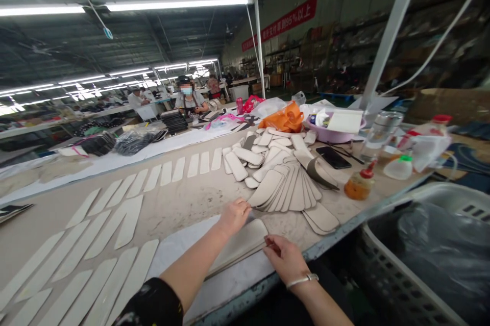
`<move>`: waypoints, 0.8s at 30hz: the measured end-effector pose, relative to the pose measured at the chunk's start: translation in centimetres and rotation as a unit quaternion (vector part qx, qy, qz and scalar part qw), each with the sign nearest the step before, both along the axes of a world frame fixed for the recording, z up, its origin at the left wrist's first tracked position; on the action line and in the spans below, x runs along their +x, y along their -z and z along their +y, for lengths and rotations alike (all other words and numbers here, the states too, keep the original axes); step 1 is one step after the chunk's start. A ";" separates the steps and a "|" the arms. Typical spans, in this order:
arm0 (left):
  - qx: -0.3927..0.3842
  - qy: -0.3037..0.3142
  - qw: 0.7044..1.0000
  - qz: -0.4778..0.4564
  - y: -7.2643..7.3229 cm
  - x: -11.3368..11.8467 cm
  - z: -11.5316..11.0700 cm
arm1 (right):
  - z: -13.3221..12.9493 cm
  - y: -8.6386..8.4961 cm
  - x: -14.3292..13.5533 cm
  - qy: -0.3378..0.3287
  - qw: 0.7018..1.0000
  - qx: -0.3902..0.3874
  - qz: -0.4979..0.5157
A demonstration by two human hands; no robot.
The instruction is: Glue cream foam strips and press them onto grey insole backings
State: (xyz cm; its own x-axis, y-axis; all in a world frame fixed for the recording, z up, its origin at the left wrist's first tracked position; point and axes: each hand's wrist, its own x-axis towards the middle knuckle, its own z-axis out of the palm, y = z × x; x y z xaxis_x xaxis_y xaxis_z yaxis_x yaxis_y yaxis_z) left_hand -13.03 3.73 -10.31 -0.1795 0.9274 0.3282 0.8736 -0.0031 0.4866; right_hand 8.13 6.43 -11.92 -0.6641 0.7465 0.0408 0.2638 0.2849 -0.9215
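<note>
My left hand (234,217) reaches across the near edge of the table, its fingers pinched at the left tip of a fan of pale beige rounded panels (285,188). Below it, a long beige panel (245,236) lies on a white sheet (245,277), apparently with another layer beneath. My right hand (285,259), a bracelet at its wrist, has thumb and fingers closed at this panel's right end. Part of the panel is hidden behind my left forearm. A loose heap of similar panels (264,150) lies beyond the fan.
Rows of separate pale panels (95,234) cover the table's left side. To the right are a phone (333,157), an amber glue bottle (359,183), a water jar (381,134) and a purple basin (333,132). A white plastic crate (398,270) stands beside the table. A person (189,99) sits beyond.
</note>
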 end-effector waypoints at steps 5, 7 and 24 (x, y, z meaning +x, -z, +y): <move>0.010 -0.035 0.992 -0.123 0.3 1.8 4.5 | -0.2 0.1 0.3 -0.022 1.000 0.013 0.003; 0.026 -0.075 0.983 -0.166 -0.4 1.5 5.1 | 0.0 0.1 0.3 -0.021 1.000 0.003 0.007; 0.036 0.117 0.992 0.013 -4.4 1.3 -18.4 | 1.6 -0.4 -0.6 0.139 0.874 -0.434 0.168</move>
